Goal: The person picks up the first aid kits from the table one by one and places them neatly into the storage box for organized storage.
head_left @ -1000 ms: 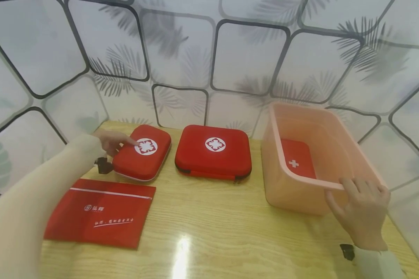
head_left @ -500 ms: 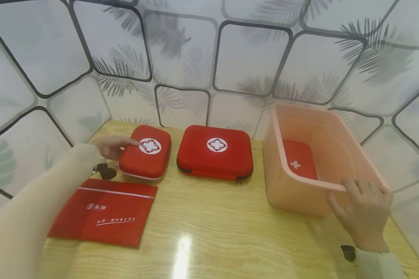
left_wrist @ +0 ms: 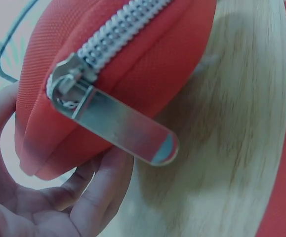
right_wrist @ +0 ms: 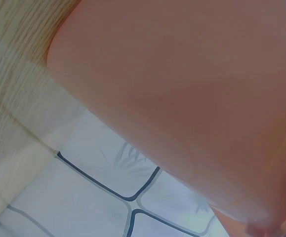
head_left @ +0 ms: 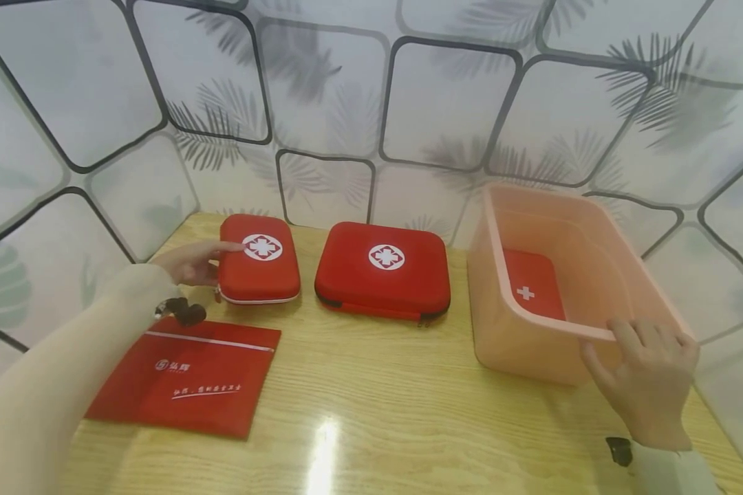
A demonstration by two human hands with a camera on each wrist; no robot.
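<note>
We work at a wooden counter backed by patterned wall panels, and the largest thing on it is the pink plastic bin at our right, which already holds one flat red pouch with a white cross lying on its floor. Our right hand steadies the bin at its near corner, fingers curled over the rim and thumb against the outer wall. To the left of the bin sits the larger red first-aid case, flat and untouched, well apart from either hand. Nearer us lies a flat red zip pouch with printed lettering. Smallest is the small red first-aid case, at the back left of the counter just beside the larger case; our left hand grips its left end, forefinger lying across the top toward the emblem, while the left wrist view shows the other fingers curled under its edge below the white zipper and its metal pull tab. We judge the step in hand to be taking hold of this small case; the next move would call for a firm pinch before lifting it clear of the larger case and carrying it rightward over the bin's rim.
</note>
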